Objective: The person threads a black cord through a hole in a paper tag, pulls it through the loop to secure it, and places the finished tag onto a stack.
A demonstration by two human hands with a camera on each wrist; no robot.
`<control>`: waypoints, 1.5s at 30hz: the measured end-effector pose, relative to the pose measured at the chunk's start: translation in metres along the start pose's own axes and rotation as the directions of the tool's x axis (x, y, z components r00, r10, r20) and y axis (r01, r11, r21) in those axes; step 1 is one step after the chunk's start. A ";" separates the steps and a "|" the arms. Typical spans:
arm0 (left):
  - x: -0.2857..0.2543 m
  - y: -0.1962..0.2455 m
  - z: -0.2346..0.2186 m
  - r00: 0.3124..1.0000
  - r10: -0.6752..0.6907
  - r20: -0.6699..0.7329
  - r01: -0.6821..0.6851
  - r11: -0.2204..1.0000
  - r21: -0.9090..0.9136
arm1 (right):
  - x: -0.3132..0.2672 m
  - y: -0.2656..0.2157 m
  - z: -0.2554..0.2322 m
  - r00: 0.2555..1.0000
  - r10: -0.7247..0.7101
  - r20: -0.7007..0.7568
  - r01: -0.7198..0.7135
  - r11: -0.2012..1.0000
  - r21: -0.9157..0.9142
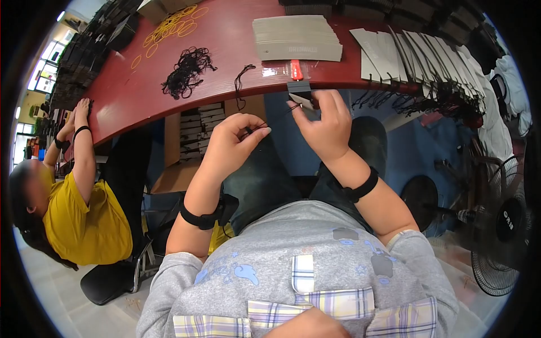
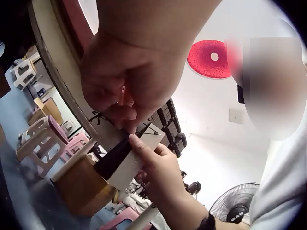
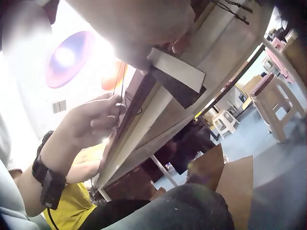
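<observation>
My right hand (image 1: pixel 329 124) pinches a folded tag (image 2: pixel 128 170), pale on one face and black on the other, at the red table's front edge. From the tag's end a thin black cord (image 3: pixel 122 81) stretches to my left hand (image 1: pixel 234 141), which pinches it between thumb and fingertips. In the left wrist view the cord passes at the corner of the tag. A loose black cord (image 1: pixel 241 84) hangs over the table edge, and a tangled heap of black cords (image 1: pixel 189 72) lies farther left. Just beyond the right hand is a small red object (image 1: pixel 296 70).
On the red table (image 1: pixel 225 34) stands a stack of pale tags (image 1: pixel 296 39). Strung tags (image 1: pixel 417 56) fan out at the right, cords hanging over the edge. Yellow rubber bands (image 1: pixel 169 28) lie at the back left. A person in yellow (image 1: pixel 90 219) sits left; a fan (image 1: pixel 501 225) stands right.
</observation>
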State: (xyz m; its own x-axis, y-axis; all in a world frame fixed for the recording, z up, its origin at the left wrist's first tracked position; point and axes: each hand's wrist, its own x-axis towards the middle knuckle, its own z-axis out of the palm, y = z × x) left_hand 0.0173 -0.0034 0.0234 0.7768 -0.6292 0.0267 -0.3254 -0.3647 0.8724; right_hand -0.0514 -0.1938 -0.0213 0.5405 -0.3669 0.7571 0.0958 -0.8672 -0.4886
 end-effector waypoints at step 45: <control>-0.014 -0.014 0.019 0.930 -0.081 0.359 0.277 0.796 -0.539 | 0.019 0.007 -0.044 0.597 0.004 0.802 -0.725 -0.425 0.542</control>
State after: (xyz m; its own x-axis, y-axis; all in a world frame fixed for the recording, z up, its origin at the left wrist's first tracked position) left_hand 0.0013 -0.0025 0.0012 0.5551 -0.8020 -0.2208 0.2468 -0.0947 0.9644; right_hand -0.0775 -0.2211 0.0086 0.9937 0.0474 0.1020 0.0202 0.8169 -0.5765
